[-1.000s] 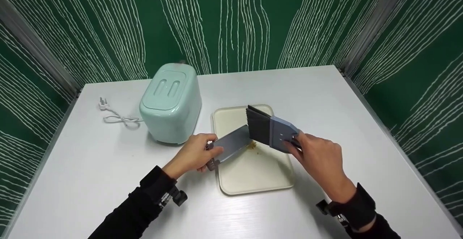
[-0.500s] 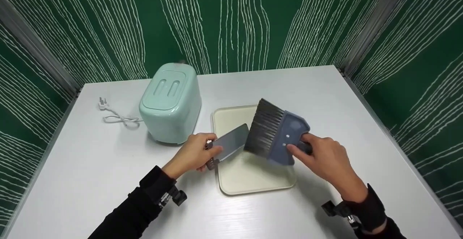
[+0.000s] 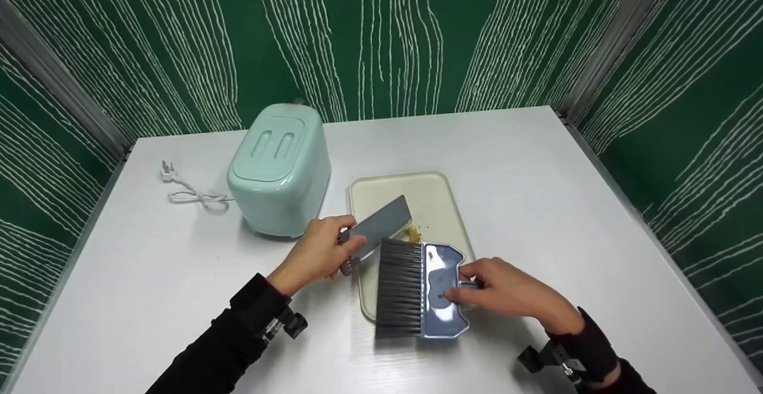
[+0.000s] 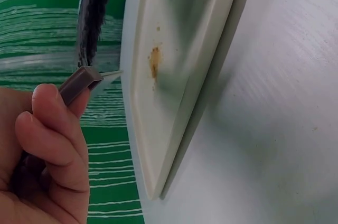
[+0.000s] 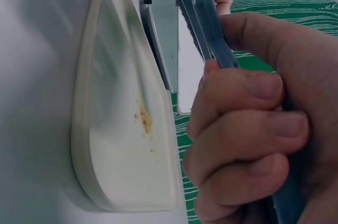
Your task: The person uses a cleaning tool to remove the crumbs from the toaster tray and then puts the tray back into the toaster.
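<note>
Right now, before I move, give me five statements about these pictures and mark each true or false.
1. The right hand holds the wide blue brush with dark bristles. True.
2. The left hand grips the flat grey rectangular tool. True.
3. The mint-green toaster stands on the cream rectangular tray. False: it stands left of it.
4. Yellowish-brown crumbs lie on the tray. True.
5. The white plug is in a socket. False: it lies loose.

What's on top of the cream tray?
A small patch of yellow-brown crumbs shows on the cream tray. In the head view, the brush and flat grey tool cover parts of it; that view can't show what's beneath.
</note>
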Action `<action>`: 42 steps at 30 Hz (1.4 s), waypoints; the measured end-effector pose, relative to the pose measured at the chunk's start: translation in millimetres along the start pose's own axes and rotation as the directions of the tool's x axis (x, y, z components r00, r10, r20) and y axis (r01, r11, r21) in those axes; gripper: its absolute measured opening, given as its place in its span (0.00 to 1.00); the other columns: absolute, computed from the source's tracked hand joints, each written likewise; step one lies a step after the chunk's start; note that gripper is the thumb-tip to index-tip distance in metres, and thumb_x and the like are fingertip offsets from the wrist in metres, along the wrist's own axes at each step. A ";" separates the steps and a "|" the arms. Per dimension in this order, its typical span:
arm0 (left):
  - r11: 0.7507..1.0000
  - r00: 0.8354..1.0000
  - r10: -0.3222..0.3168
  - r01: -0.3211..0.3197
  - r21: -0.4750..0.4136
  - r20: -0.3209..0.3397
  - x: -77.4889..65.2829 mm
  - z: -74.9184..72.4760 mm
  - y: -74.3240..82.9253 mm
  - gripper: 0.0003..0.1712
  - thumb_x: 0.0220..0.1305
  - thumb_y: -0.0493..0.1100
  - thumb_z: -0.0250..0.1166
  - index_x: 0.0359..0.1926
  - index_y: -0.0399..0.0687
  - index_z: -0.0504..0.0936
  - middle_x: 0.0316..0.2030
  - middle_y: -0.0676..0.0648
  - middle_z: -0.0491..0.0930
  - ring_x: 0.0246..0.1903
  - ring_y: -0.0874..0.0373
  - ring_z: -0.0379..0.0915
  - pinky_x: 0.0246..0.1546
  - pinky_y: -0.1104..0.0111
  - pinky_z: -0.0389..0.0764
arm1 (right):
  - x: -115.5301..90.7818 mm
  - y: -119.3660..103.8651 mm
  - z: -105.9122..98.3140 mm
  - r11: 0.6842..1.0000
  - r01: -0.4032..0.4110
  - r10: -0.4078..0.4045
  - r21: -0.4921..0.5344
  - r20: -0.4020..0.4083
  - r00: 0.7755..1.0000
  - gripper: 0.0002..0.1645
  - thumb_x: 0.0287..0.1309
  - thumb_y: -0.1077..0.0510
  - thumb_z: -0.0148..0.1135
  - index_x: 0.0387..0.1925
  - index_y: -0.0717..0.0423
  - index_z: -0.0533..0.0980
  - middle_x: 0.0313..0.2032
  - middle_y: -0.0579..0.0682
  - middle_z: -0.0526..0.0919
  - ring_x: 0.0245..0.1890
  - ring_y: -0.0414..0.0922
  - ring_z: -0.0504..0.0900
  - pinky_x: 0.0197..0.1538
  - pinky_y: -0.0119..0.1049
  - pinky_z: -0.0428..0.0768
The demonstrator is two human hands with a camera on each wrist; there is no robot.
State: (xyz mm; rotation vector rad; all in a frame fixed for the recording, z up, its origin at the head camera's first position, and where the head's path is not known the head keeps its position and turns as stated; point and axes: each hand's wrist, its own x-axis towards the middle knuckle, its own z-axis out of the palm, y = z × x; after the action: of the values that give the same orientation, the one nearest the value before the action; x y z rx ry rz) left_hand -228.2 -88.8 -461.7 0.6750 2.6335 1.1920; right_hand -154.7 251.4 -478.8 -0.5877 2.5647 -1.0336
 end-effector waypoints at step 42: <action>1.000 1.000 0.012 -0.012 -0.004 0.018 0.9 -1.4 -4.9 0.16 0.77 0.43 0.67 0.30 0.49 0.73 0.11 0.57 0.73 0.04 0.66 0.69 0.10 0.73 0.62 | 1.5 1.2 -20.6 0.867 -0.305 -0.060 -0.393 -0.692 0.720 0.18 0.70 0.46 0.72 0.37 0.57 0.80 0.17 0.51 0.75 0.17 0.52 0.75 0.19 0.44 0.66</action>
State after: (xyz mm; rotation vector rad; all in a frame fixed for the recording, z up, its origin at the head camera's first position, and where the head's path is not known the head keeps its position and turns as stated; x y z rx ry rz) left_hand -231.0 -92.2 -464.4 0.6979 2.6161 1.1880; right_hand -165.2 263.5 -465.6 -0.1027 3.5238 -0.6045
